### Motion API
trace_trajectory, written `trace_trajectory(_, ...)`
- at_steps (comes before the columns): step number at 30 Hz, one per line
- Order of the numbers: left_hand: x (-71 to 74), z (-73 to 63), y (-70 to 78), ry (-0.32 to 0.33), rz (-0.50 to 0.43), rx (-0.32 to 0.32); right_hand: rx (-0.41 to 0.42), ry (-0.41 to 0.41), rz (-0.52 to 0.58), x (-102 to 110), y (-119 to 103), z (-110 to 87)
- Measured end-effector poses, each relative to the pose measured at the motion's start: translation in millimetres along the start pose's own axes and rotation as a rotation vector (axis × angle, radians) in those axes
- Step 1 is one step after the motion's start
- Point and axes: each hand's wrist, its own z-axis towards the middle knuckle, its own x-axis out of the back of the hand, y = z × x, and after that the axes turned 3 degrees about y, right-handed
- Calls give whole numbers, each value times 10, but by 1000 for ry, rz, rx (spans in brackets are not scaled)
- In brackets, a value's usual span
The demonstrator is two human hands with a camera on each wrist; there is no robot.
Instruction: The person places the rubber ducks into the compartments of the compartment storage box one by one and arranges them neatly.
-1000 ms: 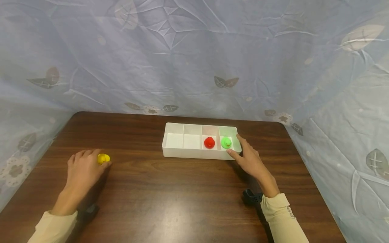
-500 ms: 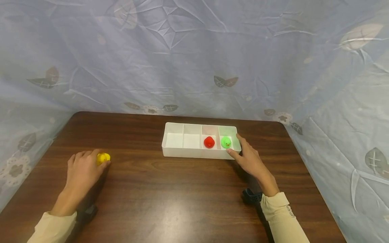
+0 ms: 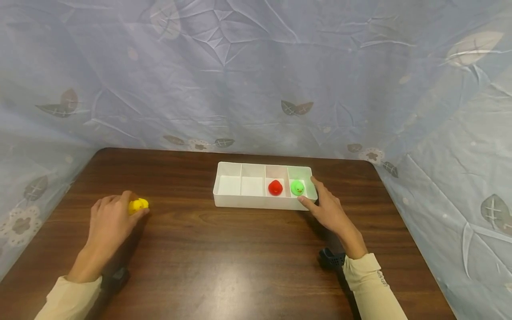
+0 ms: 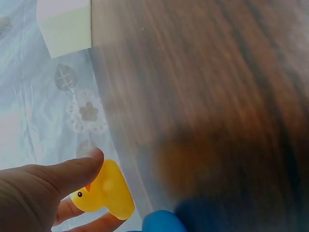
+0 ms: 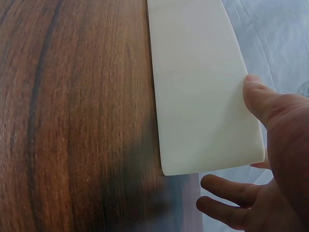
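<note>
My left hand [image 3: 110,222] pinches a yellow rubber duck [image 4: 112,191] between thumb and fingers, over the left side of the table. In the head view the fingers cover part of the yellow duck. My right hand [image 3: 330,211] holds the right end of a white divided tray [image 3: 240,201], its thumb at the front rim and index finger at the end wall. Two other fingers spread below the tray's corner in the right wrist view. A red duck [image 3: 275,187] sits in the tray's third compartment from the left, a green duck [image 3: 297,187] in the rightmost.
A rounded blue thing [image 4: 163,222] shows at the bottom of the left wrist view. The brown wooden table [image 3: 224,249] reaches to a patterned cloth [image 3: 240,89] hanging at the back and both sides. A dark strap [image 3: 334,259] circles my right wrist.
My left hand has shifted very slightly right and up in the head view, carrying the yellow duck with it. The right hand and tray have stayed in place.
</note>
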Motion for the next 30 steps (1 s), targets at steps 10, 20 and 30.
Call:
trace_trajectory(10, -18, 142, 159, -16, -3, -44, -1, 0, -11, 1, 6, -15)
trace_trajectory(20, -25, 354, 413, -49, -14, -113, 8, 10, -21, -4, -2, -2)
trace_trajectory(30, -66, 432, 583, -49, 0, -161, 4, 8, -22, -9, 14, 4)
